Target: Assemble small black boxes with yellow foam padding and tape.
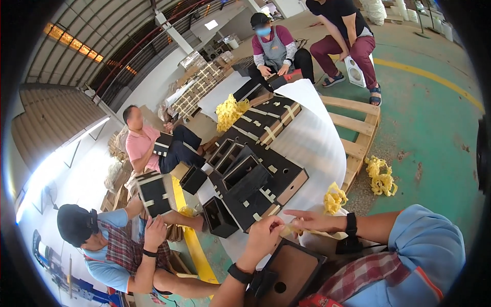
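My left hand [265,235] is pinched closed on one end of a pale yellow tape strip [327,235]. Facing it, my right hand [314,222] has its index finger stretched out while the thumb and other fingers grip the same strip, whose loose end trails toward my right wrist. Just below both hands, a box [292,270] with black edges, a brown panel and a round hole rests tilted at my lap. Part of it is hidden by my left wrist and its black band.
Black boxes [245,176] with tape pieces crowd a white-covered pallet [358,130] ahead. Yellow tape heaps lie on the boxes [231,111], at the near edge [334,198] and on the floor [381,176]. A co-worker [110,240] at left holds a box; others sit farther off.
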